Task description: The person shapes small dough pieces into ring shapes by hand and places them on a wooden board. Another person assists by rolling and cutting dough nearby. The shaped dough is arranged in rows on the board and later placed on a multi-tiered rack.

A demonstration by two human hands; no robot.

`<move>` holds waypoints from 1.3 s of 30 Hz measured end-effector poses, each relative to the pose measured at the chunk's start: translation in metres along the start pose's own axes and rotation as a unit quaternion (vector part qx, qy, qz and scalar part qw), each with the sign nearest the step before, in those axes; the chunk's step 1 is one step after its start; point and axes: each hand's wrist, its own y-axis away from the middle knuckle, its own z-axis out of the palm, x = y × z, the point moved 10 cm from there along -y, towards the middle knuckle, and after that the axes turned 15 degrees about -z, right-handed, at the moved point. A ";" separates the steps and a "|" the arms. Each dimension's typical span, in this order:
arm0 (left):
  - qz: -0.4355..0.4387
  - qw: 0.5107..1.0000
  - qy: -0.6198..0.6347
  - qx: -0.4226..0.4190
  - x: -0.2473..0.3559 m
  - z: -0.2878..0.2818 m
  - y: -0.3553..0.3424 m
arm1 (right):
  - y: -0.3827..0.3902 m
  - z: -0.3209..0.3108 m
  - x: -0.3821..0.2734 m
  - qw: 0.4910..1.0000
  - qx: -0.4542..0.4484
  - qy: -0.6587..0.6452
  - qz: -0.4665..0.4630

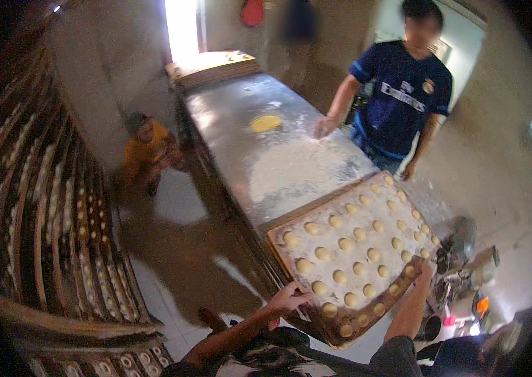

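A wooden board (pixel 324 322) carries rows of round, pale dough balls (pixel 373 255) on a floured surface. It lies at the near end of a long metal table, tilted toward me in the picture. My left hand (pixel 290 298) grips the board's left edge near the close corner, with the fingers partly under it. On the opposite side, my right hand (pixel 427 271) holds the right edge; its fingers are partly hidden.
Flour (pixel 297 166) and a flat yellow dough piece (pixel 266 122) lie on the metal table (pixel 216 119). A co-worker (pixel 401 100) in dark blue stands at its far right side. Someone in orange (pixel 146 151) crouches left. Slanted racks (pixel 46 239) of filled trays line the left; machinery (pixel 458 251) stands right.
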 end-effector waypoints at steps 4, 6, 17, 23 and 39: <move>0.072 0.981 0.039 -0.174 -0.025 0.024 -0.005 | 0.026 -0.126 -0.171 0.930 0.233 -0.055 -0.278; 0.124 0.974 -0.089 -0.169 -0.033 0.002 0.005 | 0.126 -0.179 -0.378 0.894 0.154 -0.340 -0.250; 0.075 0.842 0.233 0.481 -0.238 -0.378 0.321 | 0.862 -0.260 -0.886 0.078 -0.840 -0.442 -0.304; 0.065 0.591 0.434 0.677 -0.343 -0.374 0.528 | 1.025 -0.382 -1.008 -0.022 -0.920 -0.385 -0.076; 0.275 0.671 0.525 0.446 -0.245 -0.506 0.475 | 0.770 -0.245 -0.988 0.147 -0.667 -0.685 -0.252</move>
